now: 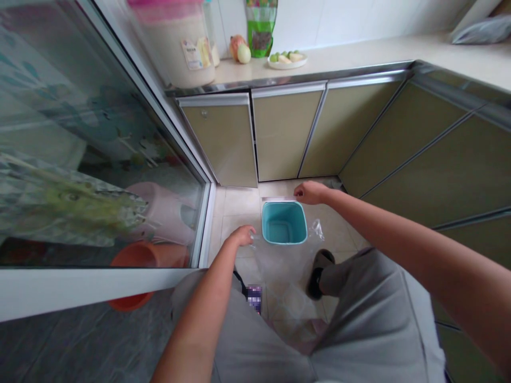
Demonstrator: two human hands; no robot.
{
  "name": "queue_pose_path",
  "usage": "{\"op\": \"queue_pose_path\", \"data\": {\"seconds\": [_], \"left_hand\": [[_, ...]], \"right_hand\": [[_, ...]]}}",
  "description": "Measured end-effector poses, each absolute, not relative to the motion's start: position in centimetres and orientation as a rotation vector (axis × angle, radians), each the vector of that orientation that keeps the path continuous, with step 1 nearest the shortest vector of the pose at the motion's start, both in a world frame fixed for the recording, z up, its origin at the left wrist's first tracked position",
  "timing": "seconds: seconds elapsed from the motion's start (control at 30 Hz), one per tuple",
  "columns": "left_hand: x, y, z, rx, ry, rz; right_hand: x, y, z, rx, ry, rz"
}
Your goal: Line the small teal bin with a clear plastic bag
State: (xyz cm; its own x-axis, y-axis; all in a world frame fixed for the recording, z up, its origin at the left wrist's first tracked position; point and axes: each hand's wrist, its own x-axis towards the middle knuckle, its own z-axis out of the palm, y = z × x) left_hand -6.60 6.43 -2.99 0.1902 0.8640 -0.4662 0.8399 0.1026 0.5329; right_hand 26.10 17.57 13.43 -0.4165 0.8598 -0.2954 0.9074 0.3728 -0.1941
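Observation:
A turquoise bin [285, 226] stands on the tiled floor between my feet and the cabinets, its inside bare. Thin clear plastic, seemingly a bag [281, 260], spreads from the near side of the bin, with a crumpled end at its right. My left hand [241, 235] is just left of the bin, fingers closed on the plastic's edge. At the bin's far right corner, my right hand [310, 192] is curled shut. What its fingers pinch is too small to make out.
Cabinets [289, 133] stand ahead and to the right. On the counter are a large pink-lidded container [181, 53], onions [241, 50], a green pouch [261, 32] and a plate of food [286, 65]. A glass door [99, 133] is at left, with an orange bucket [133, 255] behind it.

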Motion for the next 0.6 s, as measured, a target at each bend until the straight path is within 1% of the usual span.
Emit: {"op": "queue_pose_path", "data": {"seconds": [0.1, 0.2, 0.3, 0.47, 0.6], "left_hand": [[-6.7, 6.4, -3.0, 1.714, 1.619, 0.031], [-6.9, 6.5, -3.1, 1.699, 1.611, 0.008], [-7.1, 6.6, -3.1, 1.658, 1.601, -0.004], [-7.0, 6.7, -3.3, 1.636, 1.596, -0.007], [-7.0, 6.9, -3.3, 1.661, 1.59, 0.025]], "right_hand": [[25.8, 21.3, 14.8, 1.868, 2.365, -0.385], [25.6, 23.7, 14.9, 2.106, 2.236, -0.331], [25.5, 24.9, 14.3, 2.193, 2.192, -0.344], [25.7, 24.5, 13.7, 2.222, 2.236, -0.369], [26.7, 21.2, 12.1, 2.537, 2.417, -0.266]]}}
